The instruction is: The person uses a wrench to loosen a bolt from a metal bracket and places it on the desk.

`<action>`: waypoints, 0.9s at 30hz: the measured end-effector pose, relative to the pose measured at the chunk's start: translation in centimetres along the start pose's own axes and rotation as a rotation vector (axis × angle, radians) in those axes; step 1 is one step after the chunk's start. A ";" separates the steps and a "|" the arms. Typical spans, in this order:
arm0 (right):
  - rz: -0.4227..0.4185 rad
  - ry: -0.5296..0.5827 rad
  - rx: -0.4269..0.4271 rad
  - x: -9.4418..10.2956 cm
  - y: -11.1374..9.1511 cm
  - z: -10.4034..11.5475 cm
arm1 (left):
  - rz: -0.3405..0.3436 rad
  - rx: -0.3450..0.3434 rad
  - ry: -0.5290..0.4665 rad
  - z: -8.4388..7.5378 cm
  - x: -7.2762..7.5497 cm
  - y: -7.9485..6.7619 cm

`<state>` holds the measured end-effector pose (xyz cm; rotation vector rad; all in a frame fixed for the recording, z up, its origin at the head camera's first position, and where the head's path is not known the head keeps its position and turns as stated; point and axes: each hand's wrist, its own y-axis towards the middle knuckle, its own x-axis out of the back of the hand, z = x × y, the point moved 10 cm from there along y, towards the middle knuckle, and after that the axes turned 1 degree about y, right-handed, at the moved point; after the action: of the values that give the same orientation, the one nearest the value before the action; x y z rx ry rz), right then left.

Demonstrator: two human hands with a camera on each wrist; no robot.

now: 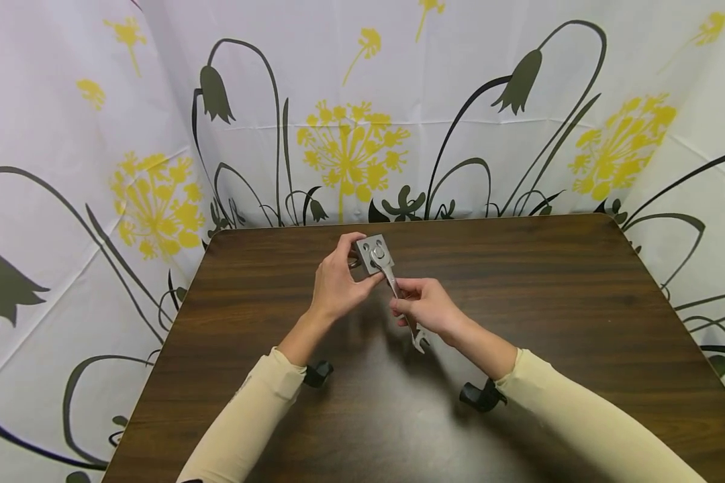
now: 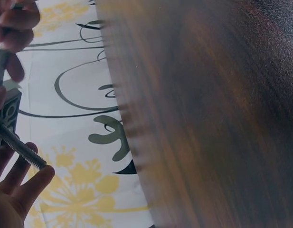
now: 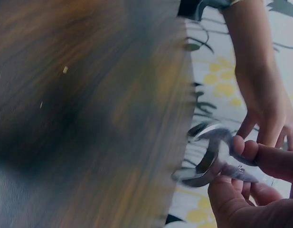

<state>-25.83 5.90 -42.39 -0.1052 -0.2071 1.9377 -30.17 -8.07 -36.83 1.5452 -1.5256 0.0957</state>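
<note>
Above the far part of the table, my left hand (image 1: 337,280) grips a small grey metal block (image 1: 370,243) by its edges, thumb below and fingers above. A threaded bolt (image 2: 23,148) sticks out of the block's back, its end close to a left fingertip. My right hand (image 1: 427,305) pinches the shaft of a silver combination wrench (image 1: 391,278) between thumb and fingers. The wrench's upper end sits over the bolt head on the block's front face. Its open-ended jaw points down toward me, and shows large in the right wrist view.
A dark wood-grain table (image 1: 248,288) lies beneath both hands. Behind it and at the sides hangs a white curtain (image 1: 387,80) with yellow and grey flowers. Black camera mounts (image 1: 480,397) sit at both wrists, under cream sleeves.
</note>
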 end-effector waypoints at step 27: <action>-0.107 -0.892 0.475 5.1 3.3 5.5 | 0.192 -0.030 -0.195 0.0 -0.5 -0.3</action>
<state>-31.65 8.98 -37.55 1.0724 -0.3172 1.7589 -30.10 -7.75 -37.31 1.4147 -1.8193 0.0325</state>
